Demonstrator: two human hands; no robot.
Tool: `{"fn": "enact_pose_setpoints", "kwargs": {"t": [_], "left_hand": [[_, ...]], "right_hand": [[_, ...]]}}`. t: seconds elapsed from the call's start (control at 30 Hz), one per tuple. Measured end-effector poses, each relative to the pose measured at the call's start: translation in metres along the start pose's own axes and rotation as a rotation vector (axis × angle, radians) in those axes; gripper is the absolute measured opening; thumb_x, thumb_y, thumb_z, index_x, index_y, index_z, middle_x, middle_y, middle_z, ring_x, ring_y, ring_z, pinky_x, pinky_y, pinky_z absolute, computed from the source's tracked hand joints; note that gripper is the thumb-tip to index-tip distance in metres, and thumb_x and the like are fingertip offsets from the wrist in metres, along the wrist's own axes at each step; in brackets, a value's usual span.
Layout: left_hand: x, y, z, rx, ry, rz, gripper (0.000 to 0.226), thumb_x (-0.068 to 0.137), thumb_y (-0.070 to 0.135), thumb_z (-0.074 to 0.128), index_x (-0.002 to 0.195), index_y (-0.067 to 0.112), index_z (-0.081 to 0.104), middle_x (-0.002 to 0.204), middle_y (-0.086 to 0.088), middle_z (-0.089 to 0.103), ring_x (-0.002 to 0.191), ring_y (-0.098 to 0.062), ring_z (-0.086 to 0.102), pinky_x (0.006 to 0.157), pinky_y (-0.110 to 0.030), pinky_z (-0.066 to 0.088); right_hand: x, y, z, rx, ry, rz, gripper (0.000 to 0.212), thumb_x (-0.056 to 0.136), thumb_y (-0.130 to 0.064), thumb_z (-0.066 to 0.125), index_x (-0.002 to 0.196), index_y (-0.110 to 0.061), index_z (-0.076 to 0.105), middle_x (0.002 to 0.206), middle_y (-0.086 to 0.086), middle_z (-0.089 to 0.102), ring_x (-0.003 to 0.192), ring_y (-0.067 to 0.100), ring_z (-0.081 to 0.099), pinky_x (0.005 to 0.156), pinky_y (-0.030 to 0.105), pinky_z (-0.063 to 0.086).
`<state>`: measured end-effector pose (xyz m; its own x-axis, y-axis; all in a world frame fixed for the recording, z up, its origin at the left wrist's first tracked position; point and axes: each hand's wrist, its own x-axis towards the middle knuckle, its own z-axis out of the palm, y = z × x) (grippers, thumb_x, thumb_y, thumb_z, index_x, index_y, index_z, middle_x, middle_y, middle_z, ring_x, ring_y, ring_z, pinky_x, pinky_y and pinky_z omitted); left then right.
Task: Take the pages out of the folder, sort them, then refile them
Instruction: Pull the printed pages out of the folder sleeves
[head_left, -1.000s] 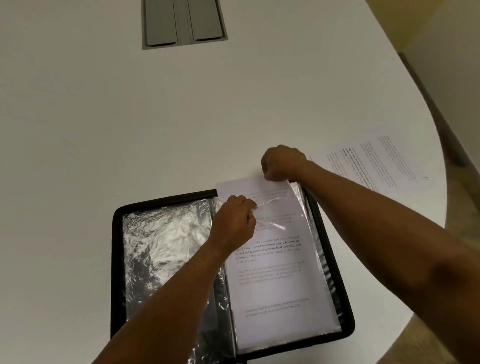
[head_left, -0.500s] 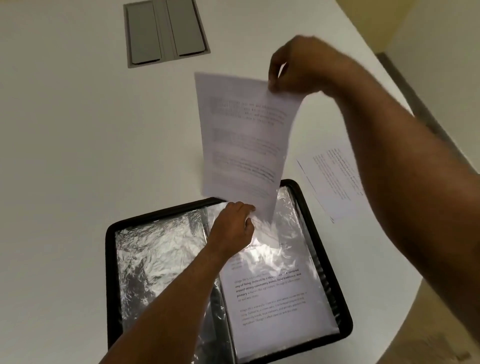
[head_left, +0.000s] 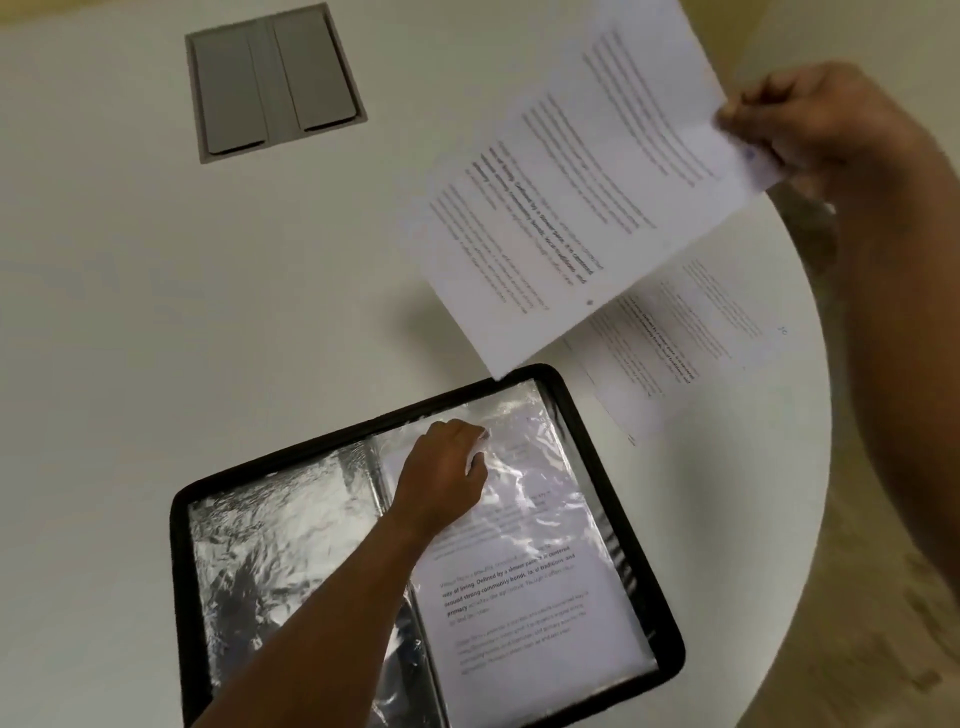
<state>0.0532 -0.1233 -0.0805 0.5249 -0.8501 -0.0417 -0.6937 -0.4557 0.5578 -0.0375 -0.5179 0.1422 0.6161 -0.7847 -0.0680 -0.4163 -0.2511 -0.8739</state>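
Note:
A black folder (head_left: 176, 545) with clear plastic sleeves lies open on the white table near me. My left hand (head_left: 447, 475) rests at the top of the right-hand sleeve (head_left: 535, 488), fingers curled and pinching its crinkled plastic; a printed page (head_left: 524, 613) shows inside that sleeve. My right hand (head_left: 810, 124) pinches the corner of a loose printed page (head_left: 566, 182) and holds it in the air above the table's right side. Under it, another printed page (head_left: 691, 343) lies flat on the table beside the folder.
A grey cable hatch (head_left: 275, 83) is set into the white table (head_left: 156, 286) at the far side. The table's curved edge runs down the right, with tan floor (head_left: 883, 597) beyond it. The folder's left sleeve (head_left: 270, 561) looks crumpled and shiny.
My right hand has drawn the page fully out of the sleeve and swung it up and to the right, over the page lying on the table. My left hand stays on the sleeve.

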Motion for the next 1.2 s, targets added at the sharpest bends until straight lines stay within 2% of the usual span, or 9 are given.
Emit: {"fn": "enact_pose_setpoints", "kwargs": {"t": [0.23,0.4,0.5,0.6,0.73,0.9,1.0,1.07,1.2], "left_hand": [[0.009,0.003,0.004,-0.003,-0.015,-0.021,0.036,0.087,0.032,0.052,0.116,0.015,0.064,0.122,0.000,0.060,0.114,-0.018,0.052,0.092,-0.024,0.040],[0.018,0.012,0.007,0.005,-0.029,-0.010,0.036,0.088,0.035,0.052,0.118,0.017,0.061,0.137,-0.001,0.051,0.128,-0.016,0.042,0.101,-0.030,0.040],[0.024,0.020,0.011,-0.007,-0.034,-0.008,0.032,0.088,0.036,0.053,0.116,0.020,0.060,0.144,0.001,0.044,0.134,-0.015,0.036,0.103,-0.034,0.041],[0.029,0.028,0.015,-0.008,-0.030,0.000,0.025,0.089,0.034,0.057,0.112,0.023,0.060,0.149,0.003,0.038,0.138,-0.013,0.030,0.101,-0.033,0.042],[0.035,0.036,0.018,-0.058,-0.004,0.023,0.017,0.088,0.033,0.062,0.103,0.025,0.060,0.153,0.006,0.032,0.140,-0.010,0.025,0.097,-0.017,0.034],[0.042,0.056,0.014,-0.253,0.095,-0.052,0.008,0.086,0.028,0.061,0.093,0.025,0.058,0.111,0.013,0.058,0.106,-0.003,0.051,0.081,-0.024,0.047],[0.044,0.062,0.012,-0.339,0.104,-0.122,0.011,0.087,0.017,0.065,0.091,0.024,0.058,0.093,0.013,0.060,0.090,-0.007,0.058,0.073,-0.022,0.048],[0.041,0.064,0.009,-0.392,0.130,-0.127,0.013,0.087,0.011,0.066,0.090,0.021,0.059,0.093,0.008,0.062,0.089,-0.009,0.060,0.078,-0.021,0.051],[0.032,0.071,-0.003,-0.449,0.166,-0.172,0.012,0.086,0.009,0.066,0.088,0.019,0.061,0.091,0.008,0.062,0.088,-0.006,0.061,0.078,-0.015,0.050]], "right_hand": [[0.004,0.102,-0.041,0.040,0.083,0.212,0.011,0.090,-0.024,0.067,0.079,-0.024,0.067,0.059,-0.016,0.065,0.054,-0.002,0.058,0.068,0.023,0.052],[0.004,0.166,-0.048,-0.089,0.057,0.330,0.018,0.094,-0.027,0.062,0.105,-0.014,0.066,0.056,-0.009,0.059,0.042,0.001,0.050,0.041,0.015,0.043],[0.008,0.200,-0.053,-0.138,0.022,0.384,0.017,0.086,-0.032,0.070,0.084,-0.015,0.067,0.059,-0.007,0.060,0.054,0.007,0.052,0.050,0.022,0.040],[0.007,0.222,-0.055,-0.243,0.010,0.403,0.016,0.092,-0.029,0.066,0.097,-0.014,0.067,0.087,0.010,0.058,0.075,0.022,0.052,0.065,0.029,0.047],[0.006,0.246,-0.054,-0.324,0.023,0.464,0.028,0.093,-0.031,0.065,0.101,-0.005,0.065,0.074,0.008,0.056,0.063,0.022,0.048,0.061,0.026,0.043],[-0.005,0.252,-0.038,-0.464,0.202,0.407,0.043,0.093,-0.038,0.062,0.119,-0.004,0.061,0.115,0.017,0.065,0.101,0.037,0.063,0.094,0.040,0.045],[-0.029,0.223,-0.003,-0.450,0.345,0.213,0.032,0.093,-0.032,0.059,0.107,-0.005,0.068,0.107,0.015,0.069,0.101,0.031,0.063,0.089,0.031,0.043],[-0.060,0.197,0.031,-0.360,0.254,0.147,0.023,0.093,-0.029,0.062,0.093,-0.008,0.071,0.093,0.012,0.071,0.090,0.026,0.065,0.077,0.023,0.041],[-0.156,0.156,0.099,-0.182,-0.265,0.131,0.031,0.086,-0.052,0.064,0.074,-0.023,0.068,0.074,0.000,0.069,0.065,0.006,0.058,0.063,0.016,0.040]]}}
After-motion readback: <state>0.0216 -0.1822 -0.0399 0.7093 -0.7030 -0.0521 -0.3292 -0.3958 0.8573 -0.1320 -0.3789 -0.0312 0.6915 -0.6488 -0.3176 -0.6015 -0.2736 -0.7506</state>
